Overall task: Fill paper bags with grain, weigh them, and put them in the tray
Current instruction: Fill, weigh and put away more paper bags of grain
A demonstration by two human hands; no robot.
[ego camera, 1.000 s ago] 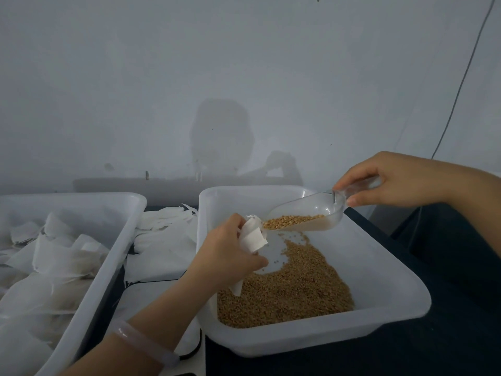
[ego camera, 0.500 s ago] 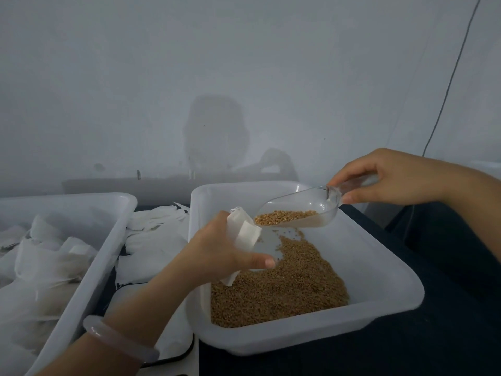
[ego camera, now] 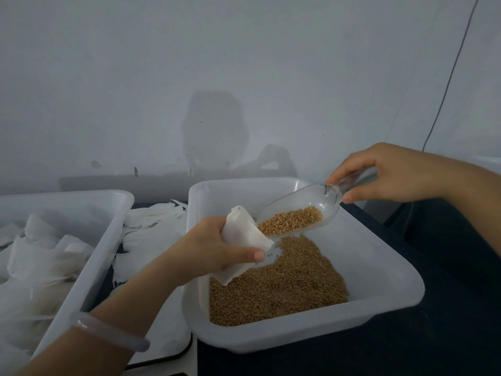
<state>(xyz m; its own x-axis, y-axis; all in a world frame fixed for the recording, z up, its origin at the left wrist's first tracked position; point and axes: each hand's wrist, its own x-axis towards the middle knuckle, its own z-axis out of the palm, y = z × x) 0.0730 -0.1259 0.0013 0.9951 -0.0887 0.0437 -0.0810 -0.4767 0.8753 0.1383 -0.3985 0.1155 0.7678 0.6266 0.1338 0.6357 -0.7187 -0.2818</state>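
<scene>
The left hand (ego camera: 214,248) grips a paper bag (ego camera: 244,234); the right hand (ego camera: 390,172) pinches a clear scoop (ego camera: 306,207) of grain (ego camera: 290,221).

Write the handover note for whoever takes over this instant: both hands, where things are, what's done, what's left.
Left hand grips a white paper bag above the grain tray, with its mouth tilted toward the scoop.
Right hand holds the clear scoop by its handle. The scoop's lip is at the bag's mouth and there is grain in it.
A grain pile lies in the near half of the grain tray.
The left tray holds white bags. Loose bags lie between the trays.
Done: scoop loaded.
Left: pour into the bag, weigh it, put it in the tray. No scale is clearly in view.
</scene>
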